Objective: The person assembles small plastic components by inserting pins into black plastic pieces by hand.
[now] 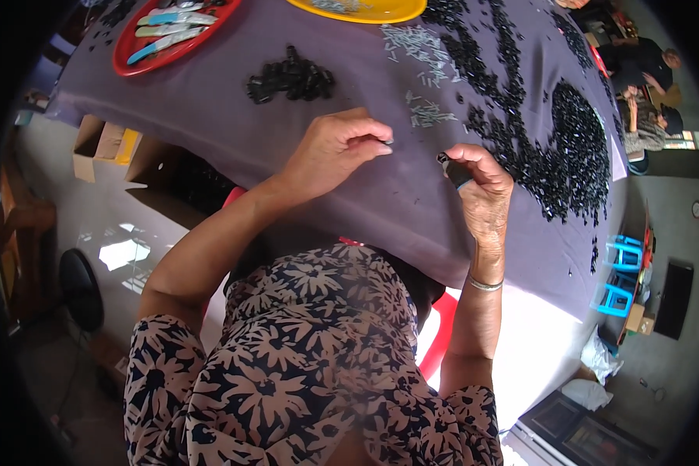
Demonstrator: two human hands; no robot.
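Observation:
My left hand (338, 147) is closed in a pinch above the cloth, with the tip of a tiny greyish piece (389, 142) showing at its fingertips; its kind cannot be made out. To its right, my right hand (485, 182) is closed around a small black part (457, 175) with a round, shiny end and a bluish edge. A gap separates the two hands. Beyond them lie a few thin pale, clear-looking pieces (429, 115) and a small heap of glossy black parts (291, 78).
Many small black pieces (575, 147) spread over the right side of the purple tablecloth (365, 78). A red tray (124, 58) with several craft-knife-like tools and a yellow plate (361, 14) stand at the far side. Cardboard boxes (151, 175) sit below, left. Other people (645, 66) are at far right.

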